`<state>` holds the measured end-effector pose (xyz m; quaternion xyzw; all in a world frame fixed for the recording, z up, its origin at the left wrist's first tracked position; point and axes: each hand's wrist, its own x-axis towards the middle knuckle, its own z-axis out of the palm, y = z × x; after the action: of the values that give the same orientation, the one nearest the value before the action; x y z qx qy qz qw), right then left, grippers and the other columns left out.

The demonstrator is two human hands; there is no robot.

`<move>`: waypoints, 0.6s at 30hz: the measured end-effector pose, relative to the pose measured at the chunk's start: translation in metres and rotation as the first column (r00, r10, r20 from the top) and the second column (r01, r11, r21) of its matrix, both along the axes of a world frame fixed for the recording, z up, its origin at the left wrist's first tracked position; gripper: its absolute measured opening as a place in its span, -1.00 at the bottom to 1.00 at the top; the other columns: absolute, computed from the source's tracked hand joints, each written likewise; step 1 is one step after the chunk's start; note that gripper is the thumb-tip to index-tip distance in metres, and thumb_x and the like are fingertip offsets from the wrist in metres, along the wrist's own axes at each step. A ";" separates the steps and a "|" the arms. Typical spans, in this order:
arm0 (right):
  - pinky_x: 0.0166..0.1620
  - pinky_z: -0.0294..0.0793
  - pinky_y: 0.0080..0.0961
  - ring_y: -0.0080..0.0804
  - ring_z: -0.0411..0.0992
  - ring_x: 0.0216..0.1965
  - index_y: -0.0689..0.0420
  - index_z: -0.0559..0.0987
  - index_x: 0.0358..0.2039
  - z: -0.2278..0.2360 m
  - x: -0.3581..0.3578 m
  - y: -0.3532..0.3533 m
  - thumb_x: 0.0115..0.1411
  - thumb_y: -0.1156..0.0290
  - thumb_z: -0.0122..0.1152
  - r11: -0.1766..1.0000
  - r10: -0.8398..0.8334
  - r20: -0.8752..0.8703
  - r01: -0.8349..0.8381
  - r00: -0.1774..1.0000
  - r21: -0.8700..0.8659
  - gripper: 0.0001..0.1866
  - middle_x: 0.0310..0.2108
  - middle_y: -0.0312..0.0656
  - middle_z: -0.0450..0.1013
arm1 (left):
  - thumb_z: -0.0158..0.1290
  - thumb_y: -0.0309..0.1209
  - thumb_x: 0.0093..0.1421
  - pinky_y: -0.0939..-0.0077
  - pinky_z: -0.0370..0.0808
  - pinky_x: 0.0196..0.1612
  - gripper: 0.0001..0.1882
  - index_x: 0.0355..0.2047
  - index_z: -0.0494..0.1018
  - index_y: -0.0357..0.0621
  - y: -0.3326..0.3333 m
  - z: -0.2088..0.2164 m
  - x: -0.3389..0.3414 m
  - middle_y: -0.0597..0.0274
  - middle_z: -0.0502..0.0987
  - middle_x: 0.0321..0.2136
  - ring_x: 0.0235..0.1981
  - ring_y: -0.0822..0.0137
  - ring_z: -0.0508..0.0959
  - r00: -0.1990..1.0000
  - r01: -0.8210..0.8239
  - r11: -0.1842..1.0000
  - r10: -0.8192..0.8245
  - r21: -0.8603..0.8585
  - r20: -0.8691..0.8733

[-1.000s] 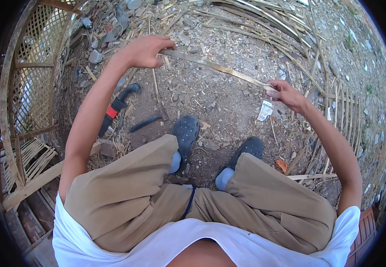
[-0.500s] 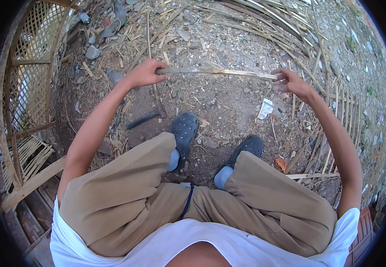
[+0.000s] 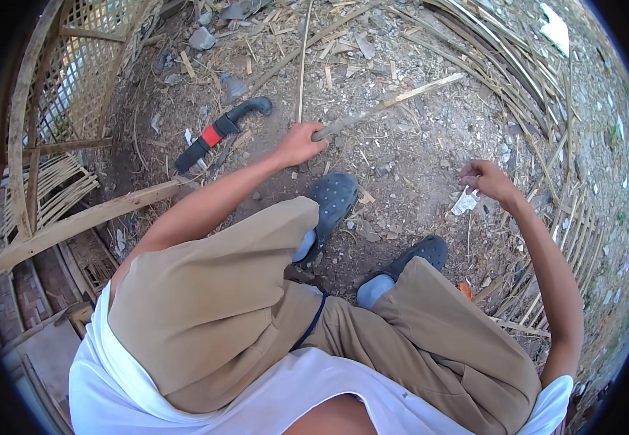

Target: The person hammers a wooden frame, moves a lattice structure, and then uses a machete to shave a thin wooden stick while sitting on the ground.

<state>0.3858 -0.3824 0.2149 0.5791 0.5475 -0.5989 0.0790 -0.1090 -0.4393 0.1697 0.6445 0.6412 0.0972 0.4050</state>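
The left hand (image 3: 298, 145) is closed around the near end of a long bamboo strip (image 3: 391, 103), which runs from the fist up and to the right, its far end over the littered dirt ground (image 3: 416, 167) toward the heap of split bamboo slats (image 3: 503, 58) at the upper right. The right hand (image 3: 485, 177) is off the strip and well apart from it, hanging over the ground with fingers curled loosely inward; whether it pinches anything is hard to tell at this size, though nothing shows in it. Just below that hand lies a small white wrapper (image 3: 465, 202) on the dirt. The person sits with tan trousers (image 3: 213, 304) drawn up and dark clogs (image 3: 333, 199) planted on the ground, the left clog just below the gripping fist. To the left of the left forearm, a black tool with a red band (image 3: 216, 134) lies on the ground near the woven bamboo lattice panel (image 3: 75, 80) that stands along the left edge. A rough wooden plank (image 3: 82, 221) slants beneath it.
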 end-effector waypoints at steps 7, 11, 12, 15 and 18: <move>-0.34 0.50 -0.48 -0.51 0.62 -0.35 0.22 0.64 -0.16 -0.001 -0.008 -0.005 0.30 0.50 0.22 0.992 0.125 -0.057 -0.126 0.991 -0.022 -0.86 -0.35 -0.25 0.60 | 0.22 -0.27 0.19 0.04 0.52 -0.14 -0.69 -0.19 0.59 -0.27 -0.005 0.004 0.003 -0.11 0.61 -0.37 -0.27 -0.07 0.65 0.996 0.076 0.994 -0.079 -0.084 -0.028; -0.32 0.53 -0.46 -0.46 0.62 -0.36 0.26 0.64 -0.16 -0.011 -0.003 -0.002 0.29 0.51 0.22 0.995 0.099 -0.068 -0.100 0.993 -0.015 -0.85 -0.35 -0.21 0.60 | 0.19 -0.31 0.22 0.06 0.55 0.02 -0.60 0.03 0.49 -0.18 -0.003 0.006 -0.006 -0.05 0.55 -0.08 -0.05 -0.05 0.62 0.975 0.213 0.907 -0.220 0.363 -0.022; -0.29 0.56 -0.44 -0.41 0.62 -0.37 0.29 0.64 -0.14 -0.010 -0.006 -0.001 0.29 0.54 0.20 0.994 0.109 -0.040 -0.110 0.993 -0.009 -0.82 -0.33 -0.17 0.60 | 0.18 -0.33 0.21 0.05 0.54 0.07 -0.57 0.07 0.45 -0.15 0.005 0.012 -0.018 -0.03 0.51 -0.02 0.00 -0.05 0.59 0.975 0.220 0.919 -0.194 0.327 -0.111; -0.26 0.59 -0.40 -0.38 0.64 -0.36 0.30 0.65 -0.14 -0.018 -0.004 -0.002 0.27 0.56 0.18 0.987 0.160 -0.056 -0.159 0.986 0.025 -0.81 -0.32 -0.14 0.62 | 0.14 -0.49 0.17 0.08 0.54 0.08 -0.61 0.03 0.44 -0.16 0.024 0.020 -0.061 0.00 0.48 -0.04 0.00 -0.04 0.59 0.990 0.039 0.920 0.018 0.389 -0.142; -0.26 0.60 -0.39 -0.40 0.64 -0.35 0.31 0.63 -0.14 -0.018 -0.015 -0.006 0.30 0.53 0.19 0.980 0.197 -0.071 -0.195 0.978 0.025 -0.83 -0.32 -0.16 0.63 | 0.14 -0.52 0.14 0.10 0.54 0.11 -0.57 0.05 0.44 -0.17 0.033 0.016 -0.142 -0.01 0.48 -0.01 0.04 -0.05 0.59 0.954 -0.033 0.933 0.136 0.358 -0.267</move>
<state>0.3712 -0.3885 0.1964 0.5008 0.6098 -0.6039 0.1123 -0.2505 -0.4062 0.1852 0.6850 0.6929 0.1325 0.1819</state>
